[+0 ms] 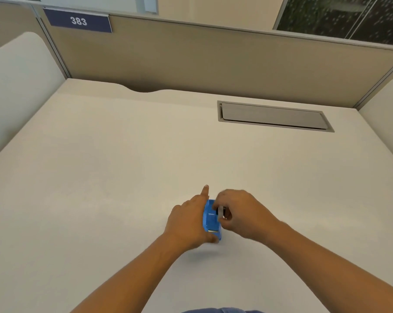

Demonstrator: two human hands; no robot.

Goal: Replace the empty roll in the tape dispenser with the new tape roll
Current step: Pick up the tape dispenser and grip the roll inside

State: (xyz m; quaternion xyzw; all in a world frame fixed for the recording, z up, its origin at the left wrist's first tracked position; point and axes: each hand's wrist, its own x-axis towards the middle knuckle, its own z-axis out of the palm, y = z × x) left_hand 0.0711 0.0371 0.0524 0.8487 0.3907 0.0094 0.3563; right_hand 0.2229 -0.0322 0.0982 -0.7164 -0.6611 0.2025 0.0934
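A small blue tape dispenser (210, 219) sits on the white desk (123, 166), near the front middle. My left hand (188, 222) grips its left side, thumb under the front end and index finger stretched forward. My right hand (238, 211) is at the dispenser's right side, its fingers pinched on a pale roll (220, 213) that stands upright at the dispenser's edge. Most of the roll is hidden by the fingers. I cannot tell whether it is the empty core or the new roll, and no second roll shows.
A grey cable hatch (272, 116) is set into the desk at the back right. Beige partition walls (213, 59) close the desk at the back and both sides, with a blue sign reading 383 (78, 21) at the upper left.
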